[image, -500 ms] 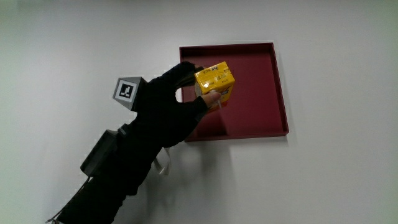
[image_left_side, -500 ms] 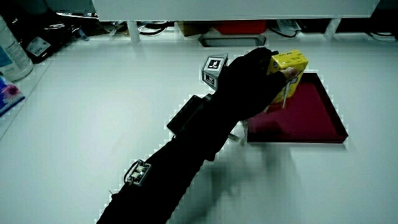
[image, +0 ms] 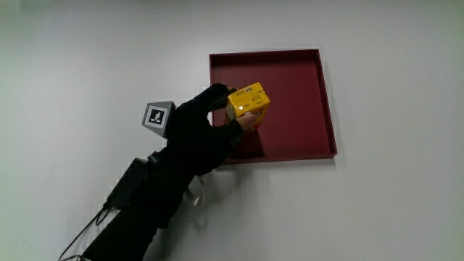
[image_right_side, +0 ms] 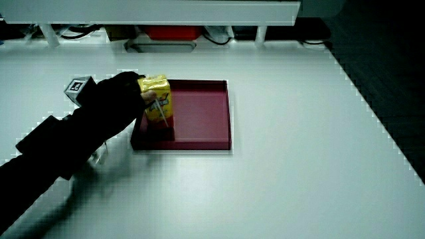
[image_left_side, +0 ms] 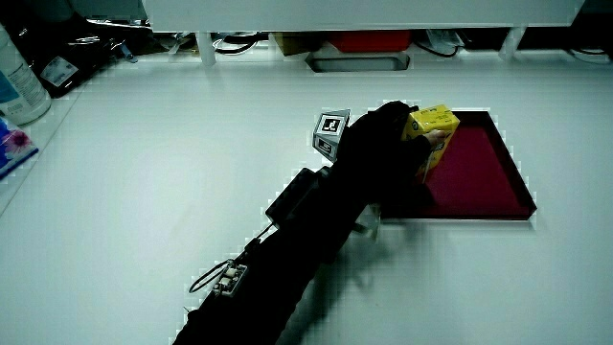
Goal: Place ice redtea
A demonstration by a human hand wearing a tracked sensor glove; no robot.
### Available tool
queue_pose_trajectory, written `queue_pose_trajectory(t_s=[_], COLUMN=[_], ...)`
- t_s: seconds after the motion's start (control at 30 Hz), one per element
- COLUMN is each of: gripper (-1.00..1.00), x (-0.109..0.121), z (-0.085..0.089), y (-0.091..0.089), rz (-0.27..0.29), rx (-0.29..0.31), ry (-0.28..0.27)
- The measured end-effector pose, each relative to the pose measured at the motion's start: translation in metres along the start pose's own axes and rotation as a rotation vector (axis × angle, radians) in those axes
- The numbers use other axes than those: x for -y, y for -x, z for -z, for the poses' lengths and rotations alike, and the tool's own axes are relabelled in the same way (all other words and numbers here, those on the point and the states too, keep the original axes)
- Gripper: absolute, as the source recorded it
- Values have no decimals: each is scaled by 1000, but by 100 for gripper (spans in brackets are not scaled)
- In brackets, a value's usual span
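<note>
A yellow ice red tea carton (image: 248, 102) (image_left_side: 433, 140) (image_right_side: 157, 101) stands upright inside the dark red tray (image: 304, 80) (image_left_side: 484, 177) (image_right_side: 206, 113), near the tray's edge closest to the hand's forearm. The gloved hand (image: 210, 123) (image_left_side: 383, 144) (image_right_side: 116, 99) is shut on the carton, fingers wrapped around its side. The carton looks low in the tray; whether its base touches the tray floor I cannot tell. The patterned cube (image: 159, 116) sits on the hand's back.
The white table (image: 391, 210) lies around the tray. In both side views a low partition (image_left_side: 335, 14) (image_right_side: 166, 10) runs along the table, with cables and boxes under it. A bottle (image_left_side: 19, 81) stands at the table's edge in a side view.
The hand has lowered the carton into the tray, and the forearm has shifted slightly toward the tray.
</note>
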Motion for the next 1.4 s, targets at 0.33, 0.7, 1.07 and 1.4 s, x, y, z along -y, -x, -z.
queue_pose_trajectory(t_s=[0.33, 0.7, 1.07, 1.4], gripper=[0, -12, -44, -74], x=[3, 4, 5, 8], z=[0, -1, -1, -10], y=[12, 17, 18, -2], rz=[-33, -54, -69, -116], rx=[22, 61, 60, 112], ry=[-10, -8, -10, 108])
